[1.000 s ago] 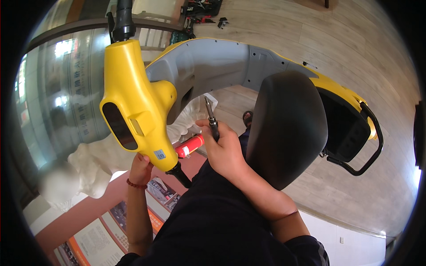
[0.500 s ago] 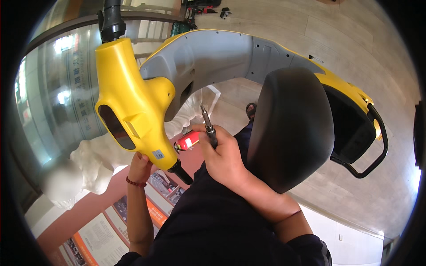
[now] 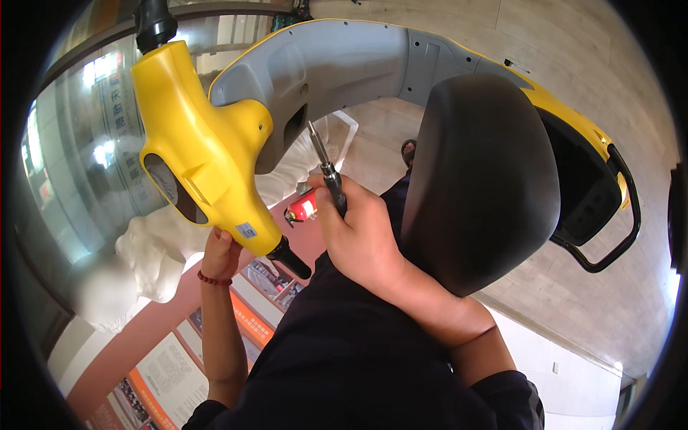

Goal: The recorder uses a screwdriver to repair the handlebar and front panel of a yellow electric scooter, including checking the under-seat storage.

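Note:
A screwdriver with a dark handle and slim metal shaft points up and away, and my right hand is closed round its handle. The tip stands apart from the scooter. To the left is the scooter's yellow handlebar cover, with a dark display panel and a small label. My left hand touches the lower edge of this cover. Its fingers are drawn together and partly hidden behind the cover, so what they hold cannot be made out. A black handlebar grip sticks out just right of that hand.
The black scooter seat stands close to my right forearm. Beyond are the grey inner leg shield and, at the right, a black rear rail. A red fire extinguisher and a white sculpture are behind the cover.
The scooter's front has shifted up and left in view, its seat and rear rail to the right. Both hands stay much as they were, the screwdriver still in my right hand, now pointing more leftward.

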{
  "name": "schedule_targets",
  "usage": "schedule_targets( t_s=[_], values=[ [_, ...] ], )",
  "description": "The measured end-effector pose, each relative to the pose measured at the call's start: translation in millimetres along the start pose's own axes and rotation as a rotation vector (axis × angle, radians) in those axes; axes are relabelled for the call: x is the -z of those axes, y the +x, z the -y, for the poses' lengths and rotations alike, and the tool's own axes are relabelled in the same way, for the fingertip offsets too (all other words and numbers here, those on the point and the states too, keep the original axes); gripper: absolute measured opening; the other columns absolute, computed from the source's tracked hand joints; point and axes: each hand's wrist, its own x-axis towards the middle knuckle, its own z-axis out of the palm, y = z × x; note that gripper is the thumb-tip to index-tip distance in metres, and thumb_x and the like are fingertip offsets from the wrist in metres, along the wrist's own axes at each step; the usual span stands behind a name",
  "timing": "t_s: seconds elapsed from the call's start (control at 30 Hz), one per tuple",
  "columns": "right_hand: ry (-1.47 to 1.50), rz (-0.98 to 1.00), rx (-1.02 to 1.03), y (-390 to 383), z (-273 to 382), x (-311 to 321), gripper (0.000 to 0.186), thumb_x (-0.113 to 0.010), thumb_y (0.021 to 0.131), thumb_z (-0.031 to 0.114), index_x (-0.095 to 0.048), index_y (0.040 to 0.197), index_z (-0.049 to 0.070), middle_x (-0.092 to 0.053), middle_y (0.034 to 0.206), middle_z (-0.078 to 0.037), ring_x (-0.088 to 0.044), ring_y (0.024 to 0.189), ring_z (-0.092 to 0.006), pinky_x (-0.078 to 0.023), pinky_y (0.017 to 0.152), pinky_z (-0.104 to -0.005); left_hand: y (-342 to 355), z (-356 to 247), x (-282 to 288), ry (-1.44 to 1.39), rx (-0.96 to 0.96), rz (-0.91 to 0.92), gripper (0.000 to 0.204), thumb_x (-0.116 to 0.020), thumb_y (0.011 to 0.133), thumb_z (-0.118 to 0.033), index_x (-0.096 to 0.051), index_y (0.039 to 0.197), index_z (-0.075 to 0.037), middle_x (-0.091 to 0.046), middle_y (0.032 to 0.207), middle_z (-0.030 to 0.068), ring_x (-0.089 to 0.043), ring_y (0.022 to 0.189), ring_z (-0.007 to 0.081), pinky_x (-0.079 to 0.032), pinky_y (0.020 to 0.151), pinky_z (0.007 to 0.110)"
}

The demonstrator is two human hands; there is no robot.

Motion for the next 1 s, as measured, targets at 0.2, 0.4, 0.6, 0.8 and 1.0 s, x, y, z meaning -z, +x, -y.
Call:
schedule_targets(
  t_s=[0.2, 0.4, 0.6, 0.8, 1.0],
  values=[
    [-0.037, -0.026, 0.009, 1, -2, -1, 0.016, -0.054, 0.084, 0.009, -0.058, 0.094, -0.003, -0.058, 0.073, -0.023, -0.058, 0.069, -0.0390, -0.046, 0.061, -0.0407, -2, 4, 1, -0.029, -0.001, 0.006, 0.066, -0.068, 0.079, -0.041, -0.044, 0.127, -0.003, -0.056, 0.119, 0.0054, -0.054, 0.110, 0.0194, -0.044, 0.095, 0.037],
    [-0.046, -0.027, -0.023, 1, -1, 1, 0.018, -0.053, 0.085, 0.010, -0.060, 0.095, -0.003, -0.059, 0.072, -0.023, -0.060, 0.070, -0.0379, -0.047, 0.063, -0.0384, 1, 6, 7, -0.037, -0.003, 0.031, 0.064, -0.067, 0.080, -0.041, -0.044, 0.126, -0.004, -0.056, 0.120, 0.0054, -0.053, 0.112, 0.0193, -0.043, 0.094, 0.037],
    [-0.027, -0.030, 0.014, 0, -3, -1, 0.019, -0.050, 0.090, 0.011, -0.060, 0.098, -0.004, -0.046, 0.057, -0.002, -0.041, 0.053, -0.0072, -0.036, 0.050, -0.0260, -8, 6, 31, 0.075, 0.070, -0.024, 0.058, -0.062, 0.085, -0.038, -0.042, 0.129, -0.005, -0.054, 0.122, 0.0052, -0.054, 0.109, 0.0191, -0.044, 0.092, 0.037],
    [-0.054, -0.024, -0.049, -1, 2, 6, 0.019, -0.052, 0.087, 0.012, -0.060, 0.094, -0.003, -0.059, 0.071, -0.023, -0.061, 0.068, -0.0353, -0.046, 0.062, -0.0384, -22, -99, 44, 0.846, -0.210, -0.572, 0.034, -0.053, 0.089, -0.011, -0.049, 0.122, -0.003, -0.056, 0.111, 0.0073, -0.055, 0.096, 0.0144, -0.044, 0.086, 0.026],
    [-0.065, -0.012, -0.096, -1, 6, 6, 0.021, -0.051, 0.088, 0.012, -0.060, 0.099, -0.003, -0.059, 0.068, -0.020, -0.061, 0.061, -0.0304, -0.046, 0.059, -0.0364, 38, -217, -51, 1.499, -0.920, -0.415, 0.035, -0.059, 0.085, -0.014, -0.053, 0.118, -0.003, -0.053, 0.121, 0.0103, -0.048, 0.113, 0.0223, -0.039, 0.095, 0.033]
  ],
)
